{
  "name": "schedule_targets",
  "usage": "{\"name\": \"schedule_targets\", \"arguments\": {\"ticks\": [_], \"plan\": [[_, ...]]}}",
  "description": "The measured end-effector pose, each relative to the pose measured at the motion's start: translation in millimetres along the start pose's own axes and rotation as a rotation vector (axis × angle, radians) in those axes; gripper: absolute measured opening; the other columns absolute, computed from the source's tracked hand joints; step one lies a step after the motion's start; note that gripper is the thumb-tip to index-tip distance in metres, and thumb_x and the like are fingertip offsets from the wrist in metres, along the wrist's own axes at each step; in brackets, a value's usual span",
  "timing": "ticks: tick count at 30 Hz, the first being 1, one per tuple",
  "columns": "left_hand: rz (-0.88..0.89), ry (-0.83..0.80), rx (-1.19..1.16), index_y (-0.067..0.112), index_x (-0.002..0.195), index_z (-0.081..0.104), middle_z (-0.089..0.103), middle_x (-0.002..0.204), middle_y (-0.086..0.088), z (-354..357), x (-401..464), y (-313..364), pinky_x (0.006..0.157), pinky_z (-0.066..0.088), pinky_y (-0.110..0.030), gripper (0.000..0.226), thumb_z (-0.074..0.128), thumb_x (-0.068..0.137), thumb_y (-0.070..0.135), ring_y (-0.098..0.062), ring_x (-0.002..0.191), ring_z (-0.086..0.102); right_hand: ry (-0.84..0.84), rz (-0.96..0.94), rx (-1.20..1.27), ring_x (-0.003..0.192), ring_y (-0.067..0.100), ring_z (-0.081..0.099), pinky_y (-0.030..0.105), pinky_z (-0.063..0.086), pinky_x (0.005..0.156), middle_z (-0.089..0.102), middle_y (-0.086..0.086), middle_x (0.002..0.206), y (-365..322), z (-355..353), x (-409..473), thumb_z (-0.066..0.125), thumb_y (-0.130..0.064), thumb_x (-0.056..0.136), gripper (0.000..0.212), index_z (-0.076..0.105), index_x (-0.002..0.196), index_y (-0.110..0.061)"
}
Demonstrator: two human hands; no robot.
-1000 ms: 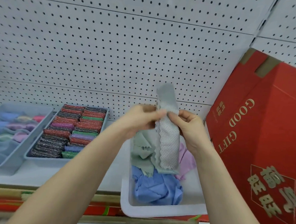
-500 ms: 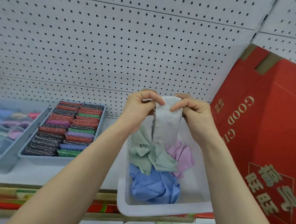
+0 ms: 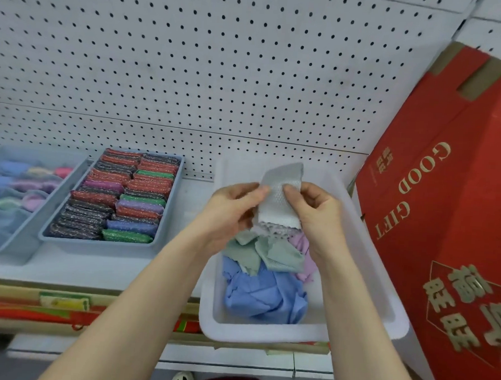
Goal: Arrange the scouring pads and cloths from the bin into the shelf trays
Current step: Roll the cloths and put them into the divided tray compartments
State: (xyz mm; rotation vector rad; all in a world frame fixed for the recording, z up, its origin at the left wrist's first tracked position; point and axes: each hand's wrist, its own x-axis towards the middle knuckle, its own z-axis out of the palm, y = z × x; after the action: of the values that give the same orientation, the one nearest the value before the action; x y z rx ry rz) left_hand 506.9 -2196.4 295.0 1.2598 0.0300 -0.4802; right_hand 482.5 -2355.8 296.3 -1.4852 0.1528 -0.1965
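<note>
Both hands hold a folded grey mesh cloth (image 3: 280,201) above the white bin (image 3: 365,248). My left hand (image 3: 232,210) pinches its left edge, my right hand (image 3: 319,212) its right edge. Inside the bin lie crumpled green cloths (image 3: 269,253), a blue cloth (image 3: 262,296) and a pink cloth (image 3: 305,252). On the shelf to the left stands a grey tray (image 3: 168,214) packed with rows of glittery scouring pads (image 3: 121,196). Further left, a second grey tray (image 3: 16,253) holds folded pastel cloths (image 3: 20,183).
A tall red gift box (image 3: 445,214) stands against the bin's right side. White pegboard (image 3: 220,72) backs the shelf. The shelf's front edge (image 3: 63,302) carries a wooden strip with red and green labels.
The long grey cloth has been folded down shorter between my hands, and both hands have dropped lower over the bin.
</note>
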Motion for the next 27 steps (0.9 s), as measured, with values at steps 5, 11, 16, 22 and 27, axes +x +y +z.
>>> {"name": "schedule_targets", "arguments": {"ticks": [5, 11, 16, 22, 27], "plan": [[-0.121, 0.076, -0.183, -0.004, 0.116, 0.063, 0.071, 0.100, -0.017, -1, -18, -18, 0.065, 0.059, -0.026, 0.030, 0.065, 0.087, 0.005, -0.020, 0.077, 0.070, -0.105, 0.037, -0.098, 0.081, 0.026, 0.066, 0.041, 0.054, 0.074, 0.073, 0.009, 0.091, 15, -1, -9, 0.052, -0.014, 0.100, 0.025, 0.062, 0.121, -0.024], [-0.010, 0.296, -0.389, 0.011, 0.134, 0.051, 0.069, 0.099, -0.018, -13, -39, -16, 0.060, 0.058, -0.026, 0.054, 0.063, 0.084, -0.006, -0.022, 0.073, 0.069, -0.596, -0.112, -0.035, 0.098, 0.015, 0.064, 0.027, 0.053, 0.083, 0.066, 0.001, 0.107, 15, 0, -21, 0.048, 0.025, 0.083, 0.052, 0.053, 0.124, -0.007], [0.080, 0.476, -0.482, 0.011, 0.132, 0.047, 0.060, 0.110, -0.014, -27, -64, -20, 0.057, 0.057, -0.026, 0.050, 0.063, 0.086, -0.002, -0.019, 0.075, 0.067, -0.601, -0.218, -0.082, 0.092, 0.014, 0.064, 0.035, 0.051, 0.086, 0.068, 0.001, 0.099, 30, 34, -27, 0.068, 0.011, 0.076, 0.037, 0.066, 0.102, -0.016], [-0.087, 0.404, -0.661, 0.000, 0.118, 0.063, 0.069, 0.112, -0.018, -69, -105, -29, 0.085, 0.058, -0.035, 0.053, 0.071, 0.075, 0.030, -0.025, 0.092, 0.068, -0.718, -0.358, -0.109, 0.098, 0.027, 0.064, 0.042, 0.051, 0.084, 0.066, 0.011, 0.102, 33, 81, -40, 0.071, 0.005, 0.079, 0.031, 0.072, 0.098, -0.019], [0.075, 0.433, -0.581, -0.004, 0.128, 0.055, 0.064, 0.118, -0.021, -125, -130, -20, 0.077, 0.058, -0.029, 0.048, 0.059, 0.081, 0.002, -0.026, 0.092, 0.064, -0.835, -0.209, -0.176, 0.104, 0.020, 0.064, 0.033, 0.053, 0.087, 0.065, 0.005, 0.108, 32, 134, -59, 0.076, -0.016, 0.079, 0.016, 0.077, 0.093, -0.023]]}}
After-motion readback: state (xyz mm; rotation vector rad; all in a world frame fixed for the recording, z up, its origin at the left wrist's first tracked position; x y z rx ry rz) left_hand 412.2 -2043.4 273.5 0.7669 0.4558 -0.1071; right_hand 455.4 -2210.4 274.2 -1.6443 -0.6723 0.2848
